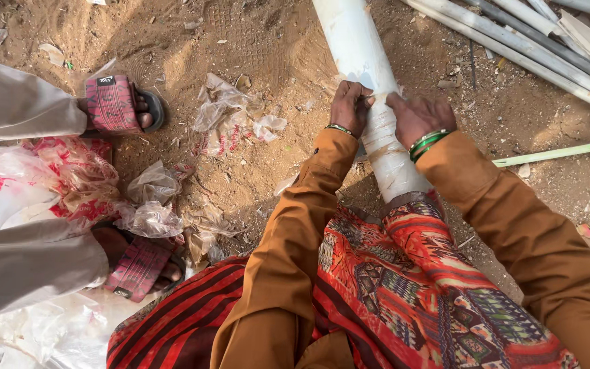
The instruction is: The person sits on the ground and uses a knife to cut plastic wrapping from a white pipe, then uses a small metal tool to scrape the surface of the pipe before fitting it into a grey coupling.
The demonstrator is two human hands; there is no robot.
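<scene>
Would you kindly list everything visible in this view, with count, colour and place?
Large pipe: one, white, lying on the dirt from top centre down to the lap, wrapped in clear film.
Thin pipes: several, grey-white, piled top right.
Thin rod: one, pale green, on the ground at right.
Torn plastic scraps: many, clear with red print, centre and left.
Another person's sandalled feet: two, red patterned sandals, at left below grey trouser legs.
Ground: sandy brown dirt.
Patterned cloth: one, red-orange, over the lap.
Left hand: on the pipe, fingers pinching the film, green bangle.
Right hand: on the pipe, green bangles, brown sleeve.
</scene>
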